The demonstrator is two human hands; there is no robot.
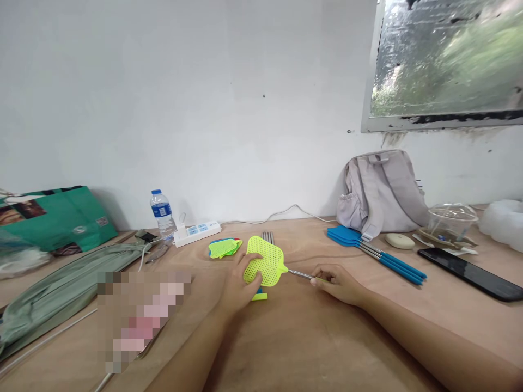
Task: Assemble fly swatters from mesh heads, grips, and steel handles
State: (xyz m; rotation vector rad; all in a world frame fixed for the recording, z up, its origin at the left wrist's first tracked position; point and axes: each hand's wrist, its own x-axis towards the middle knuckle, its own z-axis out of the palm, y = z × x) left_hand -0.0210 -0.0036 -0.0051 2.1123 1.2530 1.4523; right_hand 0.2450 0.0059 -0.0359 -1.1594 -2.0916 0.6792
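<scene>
- One yellow-green swatter lies mid-table at my 12 o'clock: the left hand clasps its perforated blade, and the right hand pinches the handle end of its rod
- Two hands pulling unevenly could, I judge, bend that slim rod or strain the neck; a loose right pinch could let it slip
- Several metal rods show just beyond it at 12 o'clock, too bunched for me to count; a dipping blade might scatter them
- A few loose blades overlap at 10 o'clock, exact count hidden
- At least two blue swatters at 2 o'clock
- One bottle, one power strip at 10; one backpack at 2; one phone at 3
</scene>
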